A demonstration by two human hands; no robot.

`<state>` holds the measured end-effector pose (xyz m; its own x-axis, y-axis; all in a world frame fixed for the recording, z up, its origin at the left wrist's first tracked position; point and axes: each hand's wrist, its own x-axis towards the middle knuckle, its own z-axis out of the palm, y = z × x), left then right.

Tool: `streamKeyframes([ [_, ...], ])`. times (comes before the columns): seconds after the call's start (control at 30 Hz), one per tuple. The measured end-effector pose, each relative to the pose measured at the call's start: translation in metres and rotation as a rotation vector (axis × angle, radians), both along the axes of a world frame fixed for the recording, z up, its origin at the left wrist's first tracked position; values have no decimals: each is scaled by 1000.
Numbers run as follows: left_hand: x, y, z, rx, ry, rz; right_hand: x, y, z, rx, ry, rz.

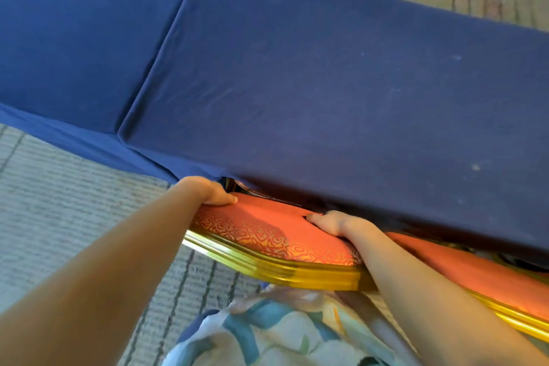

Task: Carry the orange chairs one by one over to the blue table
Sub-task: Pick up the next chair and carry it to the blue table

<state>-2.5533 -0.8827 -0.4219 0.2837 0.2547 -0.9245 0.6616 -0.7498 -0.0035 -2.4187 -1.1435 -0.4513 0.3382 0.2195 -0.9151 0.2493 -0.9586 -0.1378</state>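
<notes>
An orange chair [267, 235] with a patterned back and a gold frame stands right against the blue table [341, 92], its seat hidden under the table's cloth. My left hand [212, 192] grips the left top corner of the chair back. Over the right side of that back curls my right hand [332, 221], thumb on the orange padding. A second orange chair [463, 270] stands just to the right, partly under the same table edge.
A second blue-covered table [74, 38] butts against the first on the left. Grey striped carpet [68, 202] covers the floor at lower left and beyond the tables. My patterned clothing [282, 333] fills the bottom middle.
</notes>
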Motion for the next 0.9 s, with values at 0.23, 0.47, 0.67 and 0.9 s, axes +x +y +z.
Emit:
streamKeyframes([
  [0.23, -9, -22, 27, 16, -332, 147, -18, 9, 44, 244, -148, 3],
  [0.47, -28, -33, 63, 29, -571, 214, -42, 23, 91, 383, -246, 31],
  [0.67, -61, -41, 100, 32, -798, 258, -79, 32, 133, 562, -363, -74],
  [0.9, -133, -35, 159, 96, -1072, 375, -143, 43, 192, 760, -483, -161],
])
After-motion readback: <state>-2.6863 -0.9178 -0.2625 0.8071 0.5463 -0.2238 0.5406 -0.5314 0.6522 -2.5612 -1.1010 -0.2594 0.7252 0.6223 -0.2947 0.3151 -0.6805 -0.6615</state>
